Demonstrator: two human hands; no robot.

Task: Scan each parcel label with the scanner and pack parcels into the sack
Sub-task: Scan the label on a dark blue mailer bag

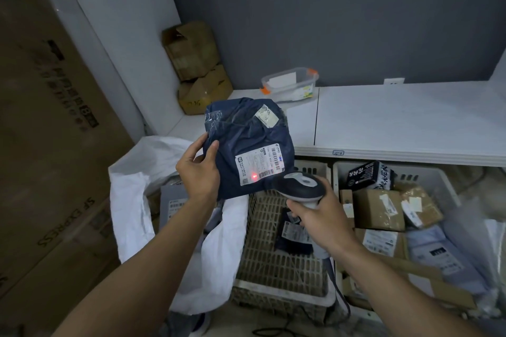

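The left hand [198,169] pinches the dark parcel [246,139] at its 9 o'clock edge, above the sack [131,194] at 7 o'clock; the right hand [320,216] has its grip around the scanner [299,186]. The red dot [254,177] sits just beside the barcode [267,173], so reading may fail

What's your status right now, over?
Left hand grips dark blue plastic mailer parcel. Right hand holds black-and-white handheld scanner, red dot on the white paper label. White woven sack open below, path clear.
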